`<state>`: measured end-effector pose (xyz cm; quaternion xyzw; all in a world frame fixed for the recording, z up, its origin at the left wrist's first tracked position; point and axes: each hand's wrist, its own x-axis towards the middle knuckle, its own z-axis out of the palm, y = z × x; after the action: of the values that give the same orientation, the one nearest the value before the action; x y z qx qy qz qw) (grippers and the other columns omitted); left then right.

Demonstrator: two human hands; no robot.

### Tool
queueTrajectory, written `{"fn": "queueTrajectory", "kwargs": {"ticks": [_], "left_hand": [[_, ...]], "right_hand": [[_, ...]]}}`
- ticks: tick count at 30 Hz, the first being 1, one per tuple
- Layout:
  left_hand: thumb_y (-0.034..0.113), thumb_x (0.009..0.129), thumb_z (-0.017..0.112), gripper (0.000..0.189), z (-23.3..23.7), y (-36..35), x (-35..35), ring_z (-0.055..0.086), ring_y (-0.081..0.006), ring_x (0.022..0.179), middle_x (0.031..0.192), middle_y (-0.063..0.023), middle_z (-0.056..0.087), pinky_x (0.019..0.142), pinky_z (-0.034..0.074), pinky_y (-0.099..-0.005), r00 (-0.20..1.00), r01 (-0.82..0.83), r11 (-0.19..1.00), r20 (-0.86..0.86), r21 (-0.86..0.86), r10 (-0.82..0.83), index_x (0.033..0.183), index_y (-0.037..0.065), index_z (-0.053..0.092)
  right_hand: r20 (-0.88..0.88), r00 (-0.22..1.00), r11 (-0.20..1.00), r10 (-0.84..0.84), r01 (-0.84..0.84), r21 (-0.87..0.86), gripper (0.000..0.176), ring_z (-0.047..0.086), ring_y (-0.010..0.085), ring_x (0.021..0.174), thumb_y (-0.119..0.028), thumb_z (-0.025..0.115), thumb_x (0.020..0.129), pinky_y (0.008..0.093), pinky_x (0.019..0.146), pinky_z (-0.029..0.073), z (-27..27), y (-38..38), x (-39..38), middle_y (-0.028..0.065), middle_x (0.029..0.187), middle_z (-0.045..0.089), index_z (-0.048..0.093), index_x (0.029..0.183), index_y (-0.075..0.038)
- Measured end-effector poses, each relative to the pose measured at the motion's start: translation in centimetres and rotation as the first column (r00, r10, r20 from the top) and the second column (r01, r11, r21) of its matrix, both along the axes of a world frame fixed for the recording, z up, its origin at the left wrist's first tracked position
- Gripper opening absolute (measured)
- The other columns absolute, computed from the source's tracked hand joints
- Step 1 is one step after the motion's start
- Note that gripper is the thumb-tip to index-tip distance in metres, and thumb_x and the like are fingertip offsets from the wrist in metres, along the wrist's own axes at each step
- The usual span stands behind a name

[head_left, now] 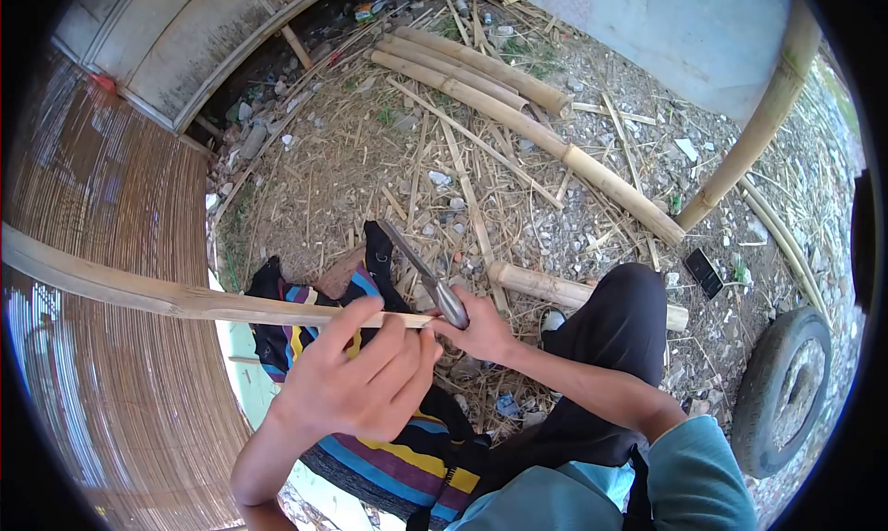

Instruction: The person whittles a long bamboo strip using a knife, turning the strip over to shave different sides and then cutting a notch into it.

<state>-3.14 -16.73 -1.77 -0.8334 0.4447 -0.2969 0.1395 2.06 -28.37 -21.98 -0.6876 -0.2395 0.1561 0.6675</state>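
Over striped cloth (398, 466): bamboo strip (185, 300), knife (433, 284).

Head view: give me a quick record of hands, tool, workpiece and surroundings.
left hand: grips bamboo strip near its right end
right hand: holds knife at that end, blade pointing up and away
strip: long, runs off to the left
lap: striped cloth under the hands
ground: bamboo poles, scattered splinters
right side: tyre
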Motion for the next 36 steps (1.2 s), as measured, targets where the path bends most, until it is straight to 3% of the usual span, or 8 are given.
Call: {"fn": "queueTrajectory", "kwargs": {"ticks": [3,4,6,8,14,18,23,36], "left_hand": [[0.025,0.076,0.065,0.035,1.0,4.0,-5.8,0.042,-0.0081,0.083,0.091,0.0000,0.039,0.072,0.035,-0.0291,0.869,-0.283,0.951,0.388,-0.121,0.308,0.103,0.010,0.049],[0.025,0.080,0.058,0.035,1.6,5.4,-3.9,0.040,-0.0129,0.087,0.093,-0.0053,0.039,0.074,0.036,-0.0316,0.829,0.027,0.927,0.526,-0.375,0.189,0.106,0.008,0.042],[0.029,0.086,0.050,0.037,1.2,6.0,-3.1,0.043,-0.0201,0.094,0.100,-0.0113,0.042,0.080,0.038,-0.0372,0.792,0.079,0.770,0.509,-0.633,0.337,0.110,0.003,0.041],[0.037,0.090,0.046,0.045,1.7,4.8,-1.1,0.047,-0.0241,0.098,0.107,-0.0160,0.044,0.083,0.041,-0.0434,0.979,0.014,0.063,0.026,-0.998,0.203,0.113,-0.001,0.040],[0.035,0.094,0.040,0.043,-1.0,5.3,1.8,0.057,-0.0250,0.073,0.085,-0.0148,0.054,0.071,0.048,-0.0425,0.921,-0.182,0.059,-0.191,-0.982,-0.341,0.115,-0.003,0.039],[0.030,0.097,0.035,0.026,-1.2,3.3,2.3,0.040,-0.0126,0.045,0.067,-0.0046,0.040,0.042,0.037,-0.0267,0.909,-0.168,-0.180,-0.081,-0.969,-0.409,0.092,0.005,0.043],[0.030,0.096,0.040,0.025,-1.2,4.0,2.8,0.030,-0.0064,0.040,0.062,-0.0002,0.035,0.035,0.026,-0.0200,0.963,-0.113,-0.271,-0.039,-0.956,-0.266,0.086,0.008,0.041],[0.035,0.094,0.046,0.030,-2.5,8.5,0.7,0.023,-0.0046,0.038,0.057,0.0019,0.031,0.033,0.019,-0.0204,0.999,0.039,-0.431,0.028,-0.901,0.032,0.078,0.010,0.041]], "right_hand": [[-0.040,0.999,1.000,-0.004,0.005,0.027,0.033,0.066,0.0245,0.076,-0.014,0.068,0.078,0.0328,0.066,0.051,-0.4,0.0,0.1,0.0139,0.081,0.066,0.049,0.099,0.003],[-0.040,0.999,0.999,-0.007,0.009,0.033,0.033,0.066,0.0245,0.076,-0.014,0.068,0.078,0.0328,0.066,0.051,-0.5,0.0,0.3,0.0139,0.081,0.066,0.049,0.099,0.003],[-0.069,0.997,0.999,-0.036,0.038,0.021,0.031,0.067,0.0243,0.075,-0.015,0.069,0.078,0.0321,0.066,0.050,-0.5,0.1,0.4,0.0138,0.081,0.066,0.048,0.093,0.003],[-0.060,0.997,0.998,-0.052,0.054,0.034,0.032,0.066,0.0237,0.074,-0.016,0.070,0.077,0.0318,0.064,0.050,-1.4,0.6,0.5,0.0139,0.080,0.066,0.047,0.089,0.002],[-0.050,0.995,0.996,-0.090,0.091,0.022,0.034,0.066,0.0231,0.069,-0.020,0.071,0.076,0.0322,0.062,0.050,-1.4,1.2,0.5,0.0129,0.078,0.067,0.048,0.088,0.001],[-0.005,0.996,0.996,-0.084,0.084,0.041,0.034,0.066,0.0237,0.069,-0.023,0.071,0.076,0.0326,0.061,0.050,-1.5,1.4,0.2,0.0127,0.078,0.067,0.049,0.086,0.000],[-0.017,0.994,0.978,-0.110,0.105,-0.181,0.035,0.061,0.0213,0.054,-0.031,0.063,0.083,0.0336,0.054,0.049,-1.3,0.9,0.6,0.0092,0.064,0.062,0.049,0.084,0.001],[-0.654,0.749,0.993,0.103,-0.112,0.028,0.036,0.048,0.0101,0.050,-0.025,0.057,0.088,0.0258,0.044,0.044,-2.7,0.0,0.0,0.0046,0.073,0.048,0.037,0.106,-0.002]]}}
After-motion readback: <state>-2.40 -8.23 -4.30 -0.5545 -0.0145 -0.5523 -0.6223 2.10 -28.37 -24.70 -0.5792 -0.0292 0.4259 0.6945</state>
